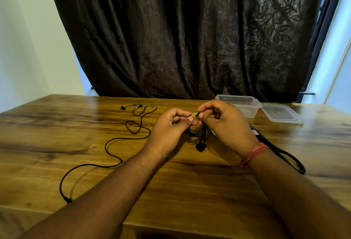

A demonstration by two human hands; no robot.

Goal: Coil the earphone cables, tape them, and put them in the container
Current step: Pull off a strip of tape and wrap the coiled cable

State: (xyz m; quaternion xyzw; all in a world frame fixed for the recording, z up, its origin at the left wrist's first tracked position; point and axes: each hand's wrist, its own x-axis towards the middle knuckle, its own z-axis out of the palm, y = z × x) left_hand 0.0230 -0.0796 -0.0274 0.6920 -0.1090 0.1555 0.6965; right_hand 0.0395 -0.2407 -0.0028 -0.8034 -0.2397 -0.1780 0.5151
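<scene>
A coiled black earphone cable (195, 133) is held above the wooden table (57, 125) between both hands. My left hand (169, 126) grips the coil's left side. My right hand (226, 123) pinches its top, where a small pale strip, maybe tape, shows between the fingertips. A black plug end (201, 146) dangles below the coil. A second black earphone (117, 138) lies uncoiled on the table to the left, its buds at the far end. The clear plastic container (240, 104) stands open behind my right hand.
The container's clear lid (281, 114) lies flat to its right. Black-handled scissors (281, 149) lie under and beside my right wrist. A dark curtain (190, 33) hangs behind the table's far edge.
</scene>
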